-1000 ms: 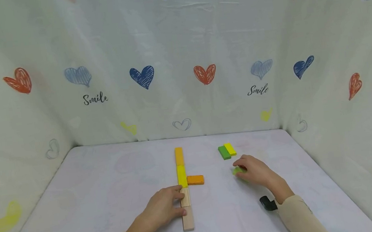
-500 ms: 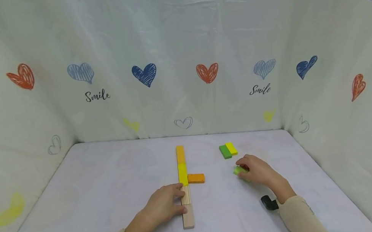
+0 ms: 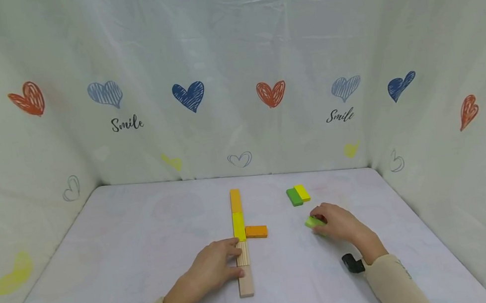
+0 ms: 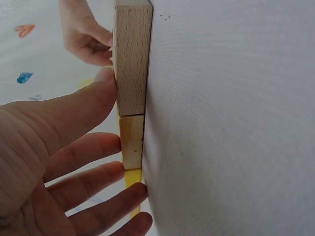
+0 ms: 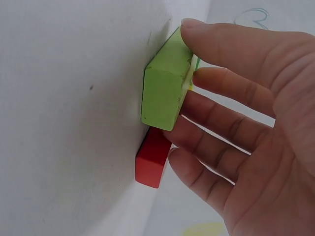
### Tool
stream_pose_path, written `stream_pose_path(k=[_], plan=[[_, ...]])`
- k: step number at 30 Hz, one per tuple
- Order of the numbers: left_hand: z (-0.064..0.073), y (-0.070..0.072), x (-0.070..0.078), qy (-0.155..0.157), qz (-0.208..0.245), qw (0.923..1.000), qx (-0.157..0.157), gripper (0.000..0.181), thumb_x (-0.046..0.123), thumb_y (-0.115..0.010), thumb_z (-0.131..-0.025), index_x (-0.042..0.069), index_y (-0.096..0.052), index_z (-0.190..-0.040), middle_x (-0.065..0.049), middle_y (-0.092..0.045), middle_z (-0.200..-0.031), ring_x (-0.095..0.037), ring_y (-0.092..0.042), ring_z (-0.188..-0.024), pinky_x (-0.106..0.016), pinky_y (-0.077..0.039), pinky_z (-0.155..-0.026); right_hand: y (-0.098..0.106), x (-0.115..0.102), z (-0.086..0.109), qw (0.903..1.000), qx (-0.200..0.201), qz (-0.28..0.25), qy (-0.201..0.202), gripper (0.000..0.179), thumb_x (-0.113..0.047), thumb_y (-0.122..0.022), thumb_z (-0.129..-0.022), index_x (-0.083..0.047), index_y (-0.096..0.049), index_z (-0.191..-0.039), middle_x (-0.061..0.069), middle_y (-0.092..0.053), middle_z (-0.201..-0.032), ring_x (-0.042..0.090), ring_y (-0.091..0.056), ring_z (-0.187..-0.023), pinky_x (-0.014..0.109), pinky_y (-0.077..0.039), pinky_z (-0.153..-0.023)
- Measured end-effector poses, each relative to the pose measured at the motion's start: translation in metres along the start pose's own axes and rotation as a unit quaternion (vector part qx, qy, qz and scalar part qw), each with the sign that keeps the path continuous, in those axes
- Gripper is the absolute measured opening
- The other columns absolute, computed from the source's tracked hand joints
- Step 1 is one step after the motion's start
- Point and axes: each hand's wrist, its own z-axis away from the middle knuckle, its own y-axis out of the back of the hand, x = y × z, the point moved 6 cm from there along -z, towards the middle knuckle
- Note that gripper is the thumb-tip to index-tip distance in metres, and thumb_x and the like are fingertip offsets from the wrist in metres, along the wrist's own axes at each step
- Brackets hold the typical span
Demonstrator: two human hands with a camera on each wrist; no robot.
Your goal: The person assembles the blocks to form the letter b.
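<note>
Wooden blocks lie end to end in the head view: an orange-yellow block [image 3: 235, 201], a yellow block [image 3: 238, 226], a striped wood block [image 3: 243, 254] and a plain wood block [image 3: 246, 285]. My left hand [image 3: 211, 266] rests along the left side of this row, its thumb on the plain block, its fingers spread loosely. An orange block [image 3: 256, 232] sits crosswise at the yellow one's right. My right hand [image 3: 339, 223] pinches a light green block [image 5: 165, 91] lying on the table. Beneath its outer fingers is a red block [image 5: 153, 160], mostly hidden in the head view.
Behind my right hand, a green block [image 3: 294, 197] and a second yellow block [image 3: 302, 192] lie side by side. The white table [image 3: 145, 242] is bounded by a heart-printed curtain [image 3: 232, 132] at the back and sides.
The head view has shifted slightly. Both hands and the blocks hold nearly the same places, with my right hand showing only a very small movement at the light green block.
</note>
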Motion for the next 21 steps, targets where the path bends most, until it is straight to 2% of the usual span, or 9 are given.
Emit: stream_pose_path(k=[12,21], plan=[[0.0018,0.0036,0.0024,-0.017,0.000,0.9998,0.009,0.052,0.036,-0.082,-0.072,0.011,-0.070,-0.115,-0.008,-0.055,-0.136,-0.032,-0.050,-0.125,-0.051,-0.042,-0.101,-0.0029,-0.0015,-0.0021,0.9999,-0.010,0.002,-0.001,0.034,-0.017,-0.078,-0.079,-0.009,-0.067,-0.111,-0.007,-0.059,-0.089,0.012,-0.051,-0.080,0.036,-0.049,-0.079],[0.0022,0.0040,0.0027,-0.023,-0.001,0.9997,0.012,0.052,0.036,-0.082,-0.072,0.010,-0.070,-0.115,-0.008,-0.055,-0.135,-0.033,-0.050,-0.124,-0.051,-0.043,-0.100,-0.0092,-0.0083,-0.0028,0.9996,-0.018,-0.020,-0.008,0.035,-0.016,-0.078,-0.080,-0.010,-0.067,-0.112,-0.007,-0.059,-0.089,0.011,-0.052,-0.082,0.035,-0.049,-0.079]])
